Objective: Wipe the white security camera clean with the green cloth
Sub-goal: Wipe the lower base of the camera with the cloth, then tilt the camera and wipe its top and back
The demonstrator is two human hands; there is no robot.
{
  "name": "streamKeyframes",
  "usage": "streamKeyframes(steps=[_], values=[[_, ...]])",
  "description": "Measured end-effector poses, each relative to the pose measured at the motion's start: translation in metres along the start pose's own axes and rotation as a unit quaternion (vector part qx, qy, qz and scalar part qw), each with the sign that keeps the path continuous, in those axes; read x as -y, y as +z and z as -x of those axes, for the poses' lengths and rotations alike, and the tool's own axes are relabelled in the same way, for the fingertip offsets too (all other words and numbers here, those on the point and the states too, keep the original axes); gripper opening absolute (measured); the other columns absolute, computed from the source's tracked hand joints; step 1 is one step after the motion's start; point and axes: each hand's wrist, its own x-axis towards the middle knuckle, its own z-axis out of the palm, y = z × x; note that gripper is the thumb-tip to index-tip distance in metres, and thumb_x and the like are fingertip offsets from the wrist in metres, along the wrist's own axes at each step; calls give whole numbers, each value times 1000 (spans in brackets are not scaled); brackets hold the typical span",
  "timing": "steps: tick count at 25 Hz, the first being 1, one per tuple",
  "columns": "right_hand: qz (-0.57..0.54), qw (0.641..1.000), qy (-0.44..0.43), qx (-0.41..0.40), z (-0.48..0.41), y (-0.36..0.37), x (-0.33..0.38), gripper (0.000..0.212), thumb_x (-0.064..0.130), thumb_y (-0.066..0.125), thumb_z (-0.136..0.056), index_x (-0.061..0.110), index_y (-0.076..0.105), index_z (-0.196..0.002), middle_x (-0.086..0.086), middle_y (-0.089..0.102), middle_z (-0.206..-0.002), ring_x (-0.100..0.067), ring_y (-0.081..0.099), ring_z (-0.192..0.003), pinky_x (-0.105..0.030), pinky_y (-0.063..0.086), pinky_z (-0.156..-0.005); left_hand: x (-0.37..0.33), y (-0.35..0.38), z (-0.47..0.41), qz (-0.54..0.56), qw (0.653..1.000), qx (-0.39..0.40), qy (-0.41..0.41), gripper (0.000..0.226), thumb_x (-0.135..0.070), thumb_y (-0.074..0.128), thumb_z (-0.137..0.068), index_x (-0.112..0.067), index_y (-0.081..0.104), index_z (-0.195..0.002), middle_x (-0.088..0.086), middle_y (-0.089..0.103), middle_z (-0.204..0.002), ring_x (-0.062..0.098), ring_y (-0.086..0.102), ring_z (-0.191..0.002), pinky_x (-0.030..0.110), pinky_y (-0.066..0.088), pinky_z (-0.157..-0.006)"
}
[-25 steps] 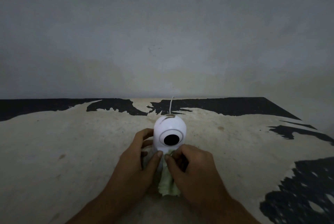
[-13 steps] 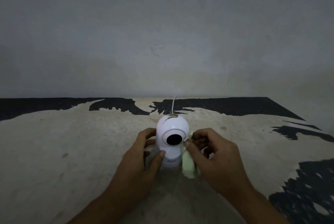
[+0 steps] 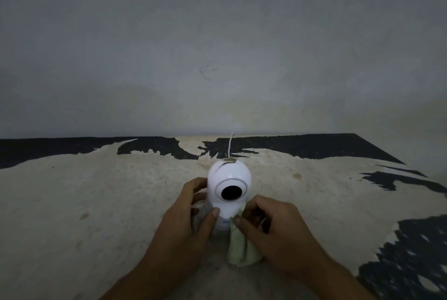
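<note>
Both forearms come up from the lower edge of the view and meet in the middle. The left hand [image 3: 187, 221] is curled around the lower part of the white security camera [image 3: 229, 187]: its thumb lies on the front of the base, and its fingers [image 3: 193, 184] go around the far left side, so this hand grasps the camera body. The right hand [image 3: 278, 229] is bent at the knuckles and pinches the green cloth [image 3: 239, 244] between thumb and fingers, pressing the upper edge of the cloth against the lower right side of the camera. The rest of the cloth hangs down under this hand to the worn tabletop [image 3: 96, 203]. The camera stands upright between the two hands, a little beyond them, with its round dark lens [image 3: 231, 192] turned toward the person. A thin white cable [image 3: 229, 146] goes up from behind the camera top, away from the hands, toward the grey wall [image 3: 217, 45].
</note>
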Motion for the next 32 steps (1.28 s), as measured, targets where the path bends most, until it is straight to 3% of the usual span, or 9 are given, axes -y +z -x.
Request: streamKeyframes(steps=[3,7,12,15,19,22,25,29,32], values=[[-78,994,5,-72,-2,-9,2,13,12,77,-77,16,65,-78,1,65,-65,-6,57,-52,-13,42,-46,0,2,1,-28,999,-20,9,46,-46,53,-81,-37,34,-122,-21,50,-116,-16,47,-100,5,42,-80],[-165,972,0,-166,-1,-12,14,33,18,74,-78,28,63,-106,6,70,-80,-13,66,-66,-23,56,-57,-12,-2,5,-90,976,-156,124,39,-39,51,-81,-18,45,-113,-3,50,-103,4,49,-89,16,42,-78],[-250,954,-8,-167,3,-6,26,11,28,72,-67,28,74,-78,6,75,-68,-11,71,-60,-20,57,-55,-33,-11,6,-65,975,-45,207,44,-46,66,-73,-22,47,-105,-11,51,-89,-4,50,-80,3,38,-71],[-265,954,-18,-138,3,-2,26,10,22,69,-70,21,76,-77,8,74,-60,-4,67,-51,-11,51,-50,-35,-15,4,-62,973,-3,220,41,-36,67,-78,-32,47,-113,-21,57,-94,-5,58,-83,6,46,-70],[-180,969,-78,-149,2,1,21,14,31,68,-86,19,76,-88,14,73,-70,0,66,-59,-8,48,-55,-35,-26,-4,-51,981,-74,175,34,-37,56,-76,-50,43,-104,-26,61,-93,-6,60,-90,8,49,-74],[-106,972,-134,-161,2,8,24,27,39,62,-86,17,75,-95,8,71,-91,1,65,-77,-7,47,-62,-30,-26,-9,-55,978,-151,134,26,-38,56,-73,-38,49,-99,-13,62,-96,5,59,-92,24,49,-80],[-90,965,-169,-179,3,19,27,18,25,63,-85,16,75,-96,5,70,-107,0,66,-95,-14,53,-72,-33,-23,-8,-80,969,-203,113,32,-41,60,-69,-31,49,-97,-11,52,-97,3,49,-88,9,38,-78],[-91,965,-162,-185,5,24,31,21,31,53,-91,26,64,-108,15,66,-108,-1,65,-95,-14,53,-76,-46,-18,-5,-1,979,-186,84,22,-43,60,-71,-29,55,-88,-10,59,-85,7,57,-77,10,45,-65],[-72,972,-145,-169,4,26,31,32,46,41,-95,28,57,-115,17,58,-115,-3,61,-101,-14,51,-84,-53,-13,-4,97,984,-135,68,22,-43,54,-79,-29,63,-94,-10,68,-92,8,66,-85,16,53,-67]])
